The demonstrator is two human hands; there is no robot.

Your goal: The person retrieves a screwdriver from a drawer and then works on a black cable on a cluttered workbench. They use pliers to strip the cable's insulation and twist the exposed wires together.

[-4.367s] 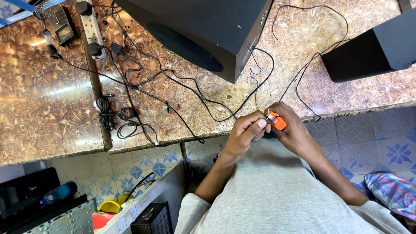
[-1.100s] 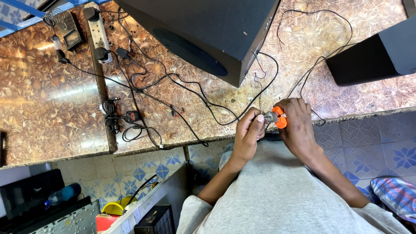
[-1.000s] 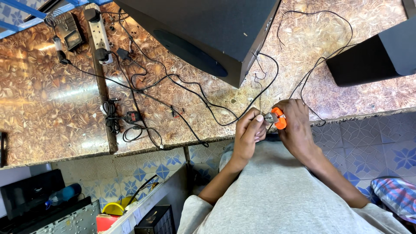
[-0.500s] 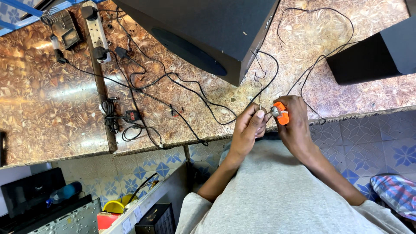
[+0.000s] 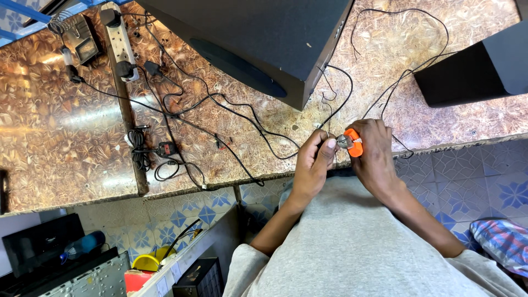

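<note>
At the front edge of a brown patterned counter [image 5: 66,137], my right hand [image 5: 377,157] grips a small cutter with orange handles [image 5: 352,143]. Its metal jaws point left toward my left hand [image 5: 313,162]. That hand pinches a thin black wire [image 5: 330,118] between thumb and fingers, right at the jaws. The wire runs up toward a large black speaker box [image 5: 264,38]. Both hands nearly touch each other.
A second black box [image 5: 478,69] sits at the right. Tangled black cables [image 5: 187,110], a white power strip [image 5: 121,38] and a soldering stand [image 5: 77,38] lie on the left. Blue patterned tiles [image 5: 478,181] cover the floor. Below are a yellow tub [image 5: 148,263] and dark equipment.
My hands stay together at the counter edge. The cutter has shifted slightly in my right hand, and the view has drifted a little.
</note>
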